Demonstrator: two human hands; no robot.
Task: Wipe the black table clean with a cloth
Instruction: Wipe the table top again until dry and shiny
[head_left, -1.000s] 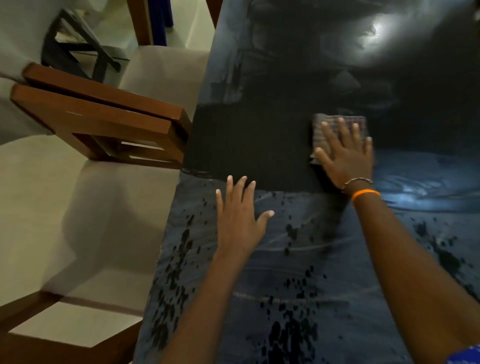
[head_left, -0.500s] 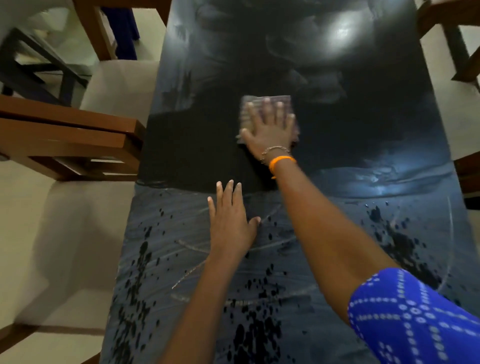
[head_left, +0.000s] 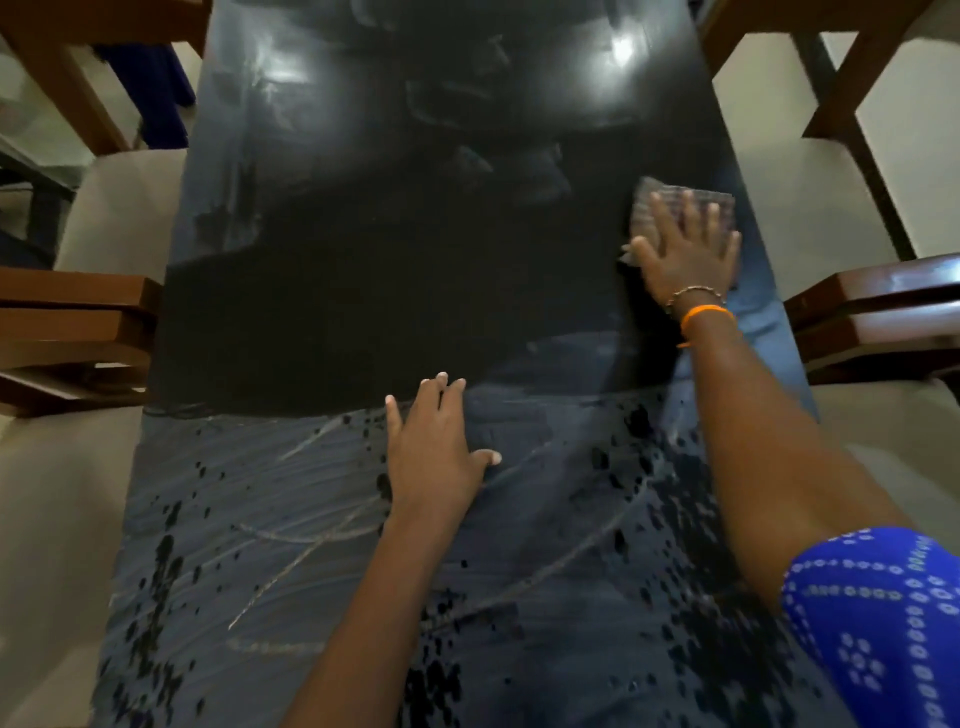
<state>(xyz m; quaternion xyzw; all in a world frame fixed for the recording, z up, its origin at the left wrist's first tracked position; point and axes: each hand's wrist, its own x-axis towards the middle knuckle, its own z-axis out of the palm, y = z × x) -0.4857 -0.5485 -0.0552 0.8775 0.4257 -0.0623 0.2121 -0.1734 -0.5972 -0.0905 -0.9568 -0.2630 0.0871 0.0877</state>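
Observation:
The black table (head_left: 363, 291) fills the middle of the view; its near half is dusty grey-blue with dark splashes and streaks, its middle band is wiped dark. A small checked grey cloth (head_left: 675, 200) lies flat near the table's right edge. My right hand (head_left: 685, 260) presses on the cloth with straight, spread fingers and hides most of it. My left hand (head_left: 434, 447) rests flat on the dusty surface near the centre, fingers straight and holding nothing.
Brown wooden chairs with cream seats stand along both long sides: one at the left (head_left: 72, 332), one at the right (head_left: 878, 317), more at the far corners (head_left: 852, 78). A pale floor shows beyond them.
My right hand has slid the cloth from the table's middle to its right edge, leaving a wider dark band. The left hand stays flat in about the same spot.

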